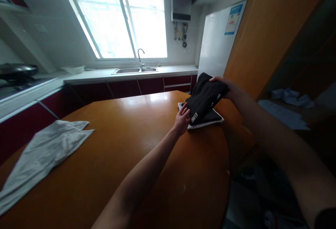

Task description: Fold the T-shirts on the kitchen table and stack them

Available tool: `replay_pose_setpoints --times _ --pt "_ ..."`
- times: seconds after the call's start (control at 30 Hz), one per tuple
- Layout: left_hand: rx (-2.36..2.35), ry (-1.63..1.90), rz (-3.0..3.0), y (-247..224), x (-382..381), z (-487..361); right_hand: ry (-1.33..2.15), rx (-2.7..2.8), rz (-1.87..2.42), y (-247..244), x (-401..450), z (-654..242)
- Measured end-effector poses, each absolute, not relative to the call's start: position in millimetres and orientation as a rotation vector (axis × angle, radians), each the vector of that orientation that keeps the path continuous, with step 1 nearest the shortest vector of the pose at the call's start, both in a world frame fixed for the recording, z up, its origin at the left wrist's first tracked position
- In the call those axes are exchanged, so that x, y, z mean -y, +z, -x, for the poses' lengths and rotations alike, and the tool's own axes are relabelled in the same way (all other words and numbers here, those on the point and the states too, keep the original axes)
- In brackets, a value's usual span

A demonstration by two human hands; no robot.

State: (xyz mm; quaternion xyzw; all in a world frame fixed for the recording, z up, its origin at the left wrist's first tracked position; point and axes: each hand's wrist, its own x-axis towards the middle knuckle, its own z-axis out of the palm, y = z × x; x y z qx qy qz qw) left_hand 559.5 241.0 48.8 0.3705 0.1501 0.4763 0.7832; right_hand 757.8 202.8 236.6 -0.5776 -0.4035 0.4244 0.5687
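Observation:
A folded black garment (pixel 206 97) with white lettering is tilted above a flat stack (pixel 214 116) of black and white cloth at the table's right side. My right hand (pixel 223 84) grips the garment's upper right edge, with the thumb side on top. At its lower left edge is my left hand (pixel 182 119), fingers bent against the cloth; part of that grip is hidden by the hand itself. The brown wooden table (pixel 131 141) lies under both hands.
A crumpled pale garment (pixel 49 152) lies on the table's left side. Beyond the table are a counter with a sink (pixel 128 70), a pan (pixel 19 71) and a white fridge (pixel 217 40). More clothes (pixel 285 113) sit on a shelf at right.

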Motion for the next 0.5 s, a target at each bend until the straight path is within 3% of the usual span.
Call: replay_pose_setpoints --times 0.13,0.5 --pt "-0.443 1.071 -0.897 36 -275 -561 1.226 0.816 1.322 201 -224 -780" --pt "-0.719 1.001 -1.156 23 -321 -570 1.161 0.832 1.232 93 -256 -823"
